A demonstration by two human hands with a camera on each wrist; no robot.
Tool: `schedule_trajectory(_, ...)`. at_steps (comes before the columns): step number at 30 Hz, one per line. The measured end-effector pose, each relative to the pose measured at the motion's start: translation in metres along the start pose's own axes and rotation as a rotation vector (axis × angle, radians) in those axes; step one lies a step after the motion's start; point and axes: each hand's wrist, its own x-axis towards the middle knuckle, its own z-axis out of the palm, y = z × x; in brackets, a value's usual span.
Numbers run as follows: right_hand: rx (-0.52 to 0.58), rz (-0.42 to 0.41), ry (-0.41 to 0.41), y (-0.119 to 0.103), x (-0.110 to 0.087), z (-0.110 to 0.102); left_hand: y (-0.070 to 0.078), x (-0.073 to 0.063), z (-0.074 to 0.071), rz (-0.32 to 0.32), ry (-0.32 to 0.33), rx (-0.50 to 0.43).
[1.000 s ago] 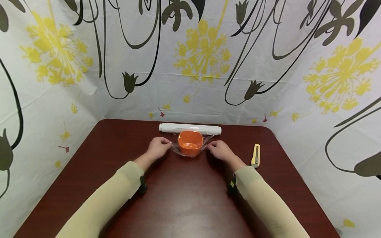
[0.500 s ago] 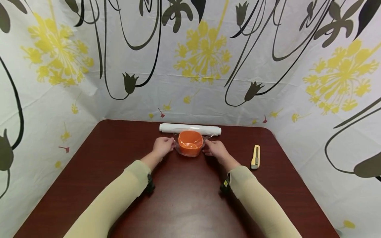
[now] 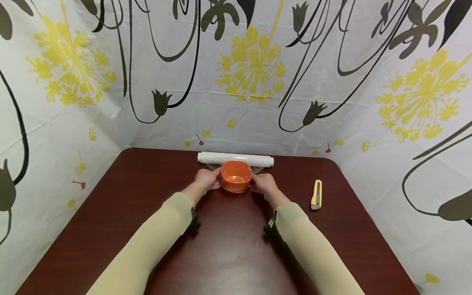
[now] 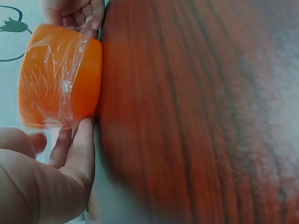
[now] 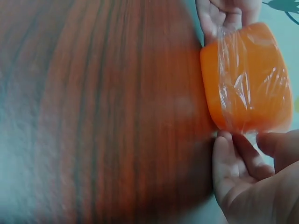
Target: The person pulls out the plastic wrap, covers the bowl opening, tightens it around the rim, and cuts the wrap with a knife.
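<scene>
An orange bowl (image 3: 236,172) stands near the table's far edge. Clear cling film (image 4: 58,74) covers its mouth and clings in wrinkles to the upper side wall, as both wrist views show. My left hand (image 3: 207,179) is at the bowl's left side, fingertips at the lower wall and the film's edge, fingers fairly straight, thumb apart. Opposite it, my right hand (image 3: 263,184) touches the right side in much the same way, its extended fingers (image 5: 226,158) low on the wall. Loose film sticks out behind the bowl on both sides.
Behind the bowl lies a long white roll (image 3: 236,158) along the far edge of the dark red-brown table (image 3: 236,246). A yellow utility knife (image 3: 316,194) lies to the right. Patterned sheeting (image 3: 236,114) rises around the table.
Both hands have moved inward to the bowl's sides. A second ago they were pinching the film's edges, stretched out left and right; now the film lies against the bowl.
</scene>
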Motion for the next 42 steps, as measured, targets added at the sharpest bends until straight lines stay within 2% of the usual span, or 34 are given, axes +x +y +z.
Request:
schedule_trajectory(6,-0.069,-0.022,0.006,-0.001,-0.003,0.004,0.004,0.001,-0.003,-0.056,0.003,0.004)
schedule_trajectory(9,-0.130,-0.059,-0.007,-0.002,-0.005,0.005,0.003,-0.001,-0.004,-0.052,0.017,0.006)
schedule_trajectory(13,-0.181,-0.096,-0.016,-0.004,-0.007,0.006,0.000,-0.006,-0.002,0.020,0.028,0.030)
schedule_trajectory(17,-0.149,-0.099,0.001,-0.001,-0.008,0.006,-0.007,-0.012,-0.001,0.119,0.038,0.053)
schedule_trajectory(19,-0.112,-0.097,0.013,0.001,-0.009,0.006,-0.010,-0.015,-0.002,0.158,0.021,0.052)
schedule_trajectory(22,-0.081,-0.110,0.011,0.004,-0.011,0.005,-0.012,-0.020,-0.006,0.204,-0.038,0.066)
schedule_trajectory(26,-0.148,-0.172,-0.040,0.007,-0.013,0.000,-0.009,-0.024,-0.014,0.277,-0.127,0.240)
schedule_trajectory(29,-0.270,-0.256,-0.096,0.007,-0.015,-0.006,-0.008,-0.024,-0.017,0.341,-0.164,0.395)
schedule_trajectory(31,-0.365,-0.307,-0.126,0.007,-0.016,-0.009,-0.007,-0.022,-0.017,0.377,-0.175,0.466)
schedule_trajectory(35,-0.501,-0.351,-0.153,0.006,-0.016,-0.008,-0.008,-0.021,-0.012,0.442,-0.137,0.576)
schedule_trajectory(38,-0.600,-0.368,-0.112,0.005,-0.017,-0.004,-0.008,-0.021,-0.008,0.475,-0.081,0.628)
schedule_trajectory(42,-0.723,-0.395,-0.034,0.001,-0.016,0.001,-0.006,-0.020,-0.005,0.484,-0.027,0.653)
